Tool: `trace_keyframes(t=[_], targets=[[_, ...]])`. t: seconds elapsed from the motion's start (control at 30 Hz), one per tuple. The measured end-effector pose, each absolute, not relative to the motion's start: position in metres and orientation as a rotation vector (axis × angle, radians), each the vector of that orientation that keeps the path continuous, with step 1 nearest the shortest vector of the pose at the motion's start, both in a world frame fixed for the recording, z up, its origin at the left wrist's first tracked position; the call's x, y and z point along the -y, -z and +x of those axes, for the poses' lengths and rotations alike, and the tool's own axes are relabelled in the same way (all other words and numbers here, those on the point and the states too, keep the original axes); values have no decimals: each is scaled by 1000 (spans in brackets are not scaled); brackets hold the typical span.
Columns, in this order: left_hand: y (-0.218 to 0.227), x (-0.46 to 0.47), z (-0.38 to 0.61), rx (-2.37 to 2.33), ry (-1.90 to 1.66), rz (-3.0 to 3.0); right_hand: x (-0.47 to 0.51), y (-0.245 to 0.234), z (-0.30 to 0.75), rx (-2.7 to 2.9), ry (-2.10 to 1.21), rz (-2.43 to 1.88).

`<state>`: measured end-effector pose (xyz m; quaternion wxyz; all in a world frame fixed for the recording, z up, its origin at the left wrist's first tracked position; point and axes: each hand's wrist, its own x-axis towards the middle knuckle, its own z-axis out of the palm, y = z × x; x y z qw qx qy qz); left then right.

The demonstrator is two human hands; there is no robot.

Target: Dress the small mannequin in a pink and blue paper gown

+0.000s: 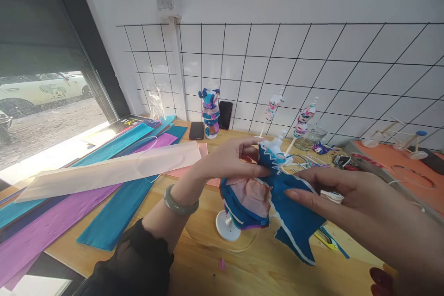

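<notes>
A small white dress form [278,144] on a round white base [228,225] leans to the right in front of me. It wears a puffed skirt [249,196] of pink and blue layers and a blue bodice with white zigzag trim. My left hand [227,159] is closed around the form at the bodice, its far fingers partly hidden. A dark blue crepe-paper piece [294,215] with a pale edge hangs at the form's right side. My right hand [354,206] pinches this piece between thumb and fingers near the waist.
Long crepe-paper strips [107,171] cover the table's left. At the wall stand another dressed form [211,113], two phones, two slim forms on sticks and a glass bowl [311,138]. Yellow-handled scissors [325,240] lie at right, near an orange surface [391,166].
</notes>
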<state>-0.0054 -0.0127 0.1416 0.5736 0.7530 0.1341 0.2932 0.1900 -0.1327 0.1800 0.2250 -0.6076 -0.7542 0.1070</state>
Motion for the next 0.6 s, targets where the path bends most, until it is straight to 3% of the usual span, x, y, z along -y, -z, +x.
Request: trace_keyframes(t=[0.6], targets=[[-140,15,-2,-293,-659,1741,139,-176,181,2056,-188,-1532]])
